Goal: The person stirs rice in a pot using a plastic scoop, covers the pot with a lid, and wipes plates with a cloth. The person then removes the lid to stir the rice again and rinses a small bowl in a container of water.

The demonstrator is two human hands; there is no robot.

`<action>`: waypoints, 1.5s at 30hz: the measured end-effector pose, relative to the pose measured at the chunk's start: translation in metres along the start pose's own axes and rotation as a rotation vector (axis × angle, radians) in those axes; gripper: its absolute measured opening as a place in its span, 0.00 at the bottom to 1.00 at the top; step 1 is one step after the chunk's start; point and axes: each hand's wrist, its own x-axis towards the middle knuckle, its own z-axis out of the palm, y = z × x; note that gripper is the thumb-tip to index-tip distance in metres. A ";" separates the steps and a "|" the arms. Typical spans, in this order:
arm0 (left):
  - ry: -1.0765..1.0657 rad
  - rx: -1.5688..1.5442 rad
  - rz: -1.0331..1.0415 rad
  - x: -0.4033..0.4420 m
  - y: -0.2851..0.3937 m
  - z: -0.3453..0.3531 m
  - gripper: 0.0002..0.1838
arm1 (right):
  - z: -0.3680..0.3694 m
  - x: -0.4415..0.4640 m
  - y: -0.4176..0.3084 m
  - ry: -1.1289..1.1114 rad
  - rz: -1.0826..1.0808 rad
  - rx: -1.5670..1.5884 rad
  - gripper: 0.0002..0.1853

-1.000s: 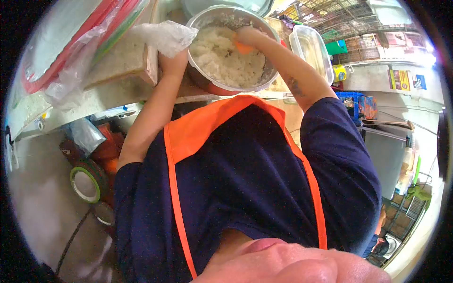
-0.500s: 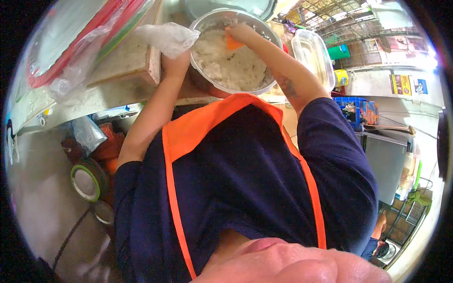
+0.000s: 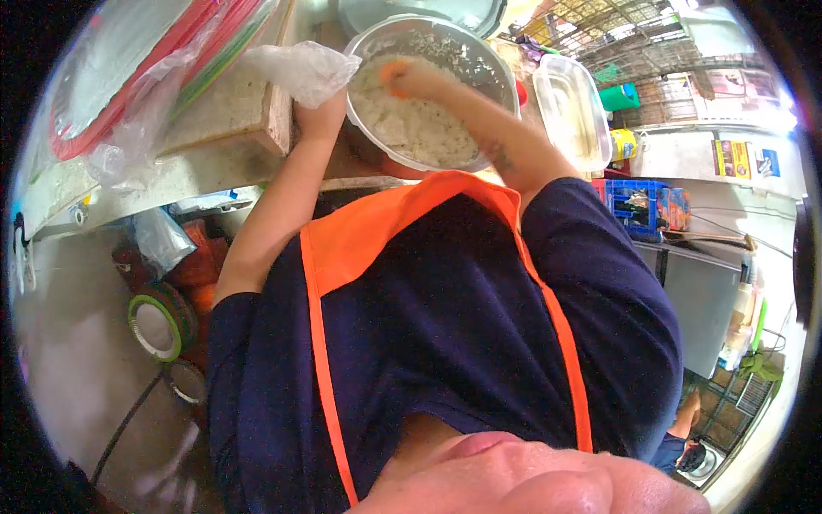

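Note:
A large round tub (image 3: 507, 128) holds a white, lumpy mass (image 3: 419, 128), with bits of it stuck to the inner wall. Inside the tub, my right hand (image 3: 419, 80) is closed around an orange scraper (image 3: 395, 74), its edge down in the white mass; motion blurs both a little. My left hand (image 3: 324, 107) is at the tub's left side, against or close to the rim. A clear plastic bag (image 3: 312, 73) covers that hand, so its fingers are hidden.
A clear rectangular container (image 3: 572, 111) stands right of the tub. Behind it lies a big grey lid (image 3: 419, 10). Plastic-wrapped red-edged items (image 3: 128, 94) rest on the wooden board (image 3: 231, 116) at left. A blue crate (image 3: 634, 206) is farther right.
My right hand has moved left across the tub with the orange scraper, uncovering the white-specked wall at the far right. My left hand has stayed at the rim.

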 end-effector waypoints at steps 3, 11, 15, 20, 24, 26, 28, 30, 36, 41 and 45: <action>0.033 0.044 0.062 -0.001 -0.011 0.007 0.18 | 0.011 -0.011 -0.036 -0.112 -0.139 -0.257 0.15; -0.213 0.023 -0.278 -0.003 0.001 -0.003 0.24 | 0.003 0.013 -0.006 -0.011 -0.025 0.037 0.14; -0.189 0.073 -0.262 -0.008 -0.007 0.006 0.24 | -0.002 -0.018 -0.017 -0.207 -0.066 0.161 0.14; -0.106 -0.050 -0.238 -0.009 -0.013 0.009 0.22 | -0.007 0.012 0.017 -0.144 -0.069 0.398 0.14; -0.089 -0.010 -0.138 -0.006 -0.009 0.002 0.21 | 0.025 0.004 -0.008 -0.086 -0.341 -0.300 0.12; -0.109 -0.043 -0.197 -0.006 -0.006 0.000 0.19 | 0.003 -0.006 -0.007 -0.089 -0.418 -0.107 0.12; -0.099 -0.053 -0.191 -0.005 -0.008 0.003 0.19 | -0.040 -0.018 -0.012 -0.097 -0.499 0.076 0.12; -0.083 -0.061 -0.186 -0.006 -0.013 0.007 0.19 | -0.079 -0.027 -0.024 -0.112 -0.368 -0.135 0.14; -0.028 -0.129 -0.062 -0.002 -0.009 0.003 0.16 | -0.011 -0.044 -0.037 -0.374 -0.387 -0.338 0.13; -0.160 -0.095 -0.227 -0.001 0.001 -0.006 0.15 | -0.061 -0.039 -0.030 -0.275 -0.304 -0.036 0.12; -0.267 -0.109 -0.235 0.000 0.013 -0.020 0.17 | -0.017 -0.060 -0.037 -0.429 -0.339 -0.202 0.13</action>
